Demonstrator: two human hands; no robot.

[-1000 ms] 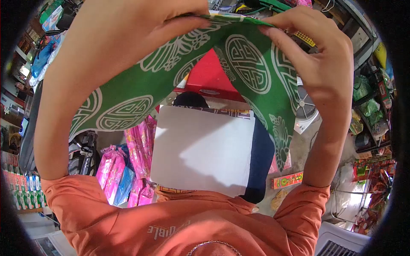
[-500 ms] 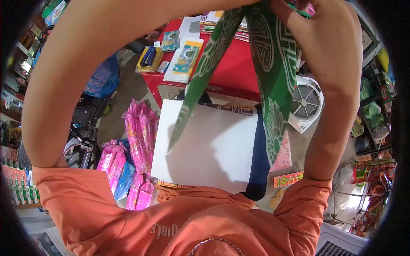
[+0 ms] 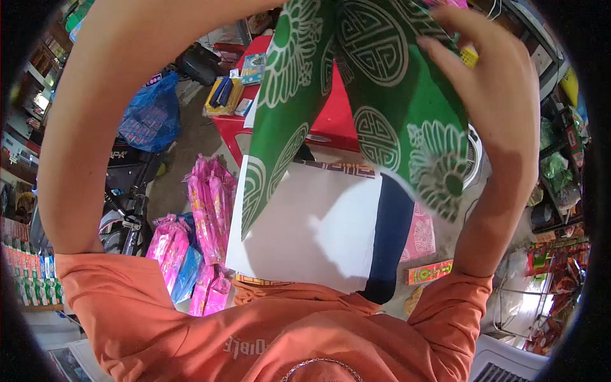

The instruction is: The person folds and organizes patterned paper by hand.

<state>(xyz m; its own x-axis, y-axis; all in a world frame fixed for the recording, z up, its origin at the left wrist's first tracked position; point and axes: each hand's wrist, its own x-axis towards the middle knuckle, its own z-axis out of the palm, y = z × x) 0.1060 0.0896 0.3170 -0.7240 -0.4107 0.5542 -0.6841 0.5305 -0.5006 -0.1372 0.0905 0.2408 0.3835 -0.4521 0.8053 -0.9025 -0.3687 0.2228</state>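
Observation:
A green patterned sheet [image 3: 382, 83] with white round emblems and flowers hangs in front of me, folded into two flaps. My right hand [image 3: 493, 89] grips its right side near the top, fingers spread over the paper. My left forearm [image 3: 121, 89] rises to the sheet's top edge, where the left hand is cut off by the frame. Below the sheet, a white board [image 3: 305, 223] with a patterned border lies across my lap, and the sheet's left flap reaches down over it.
A red table [image 3: 331, 121] with booklets and packets stands beyond the board. Pink packages [image 3: 203, 210] lie on the floor at left, near a blue bag [image 3: 149, 118] and a motorbike [image 3: 124, 197]. A small white fan [image 3: 474, 165] and a red box [image 3: 429, 272] are at right.
The green sheet has turned and spread wider, its right flap now showing a flower emblem lower down. My right hand has dropped a little into view. The board has not moved.

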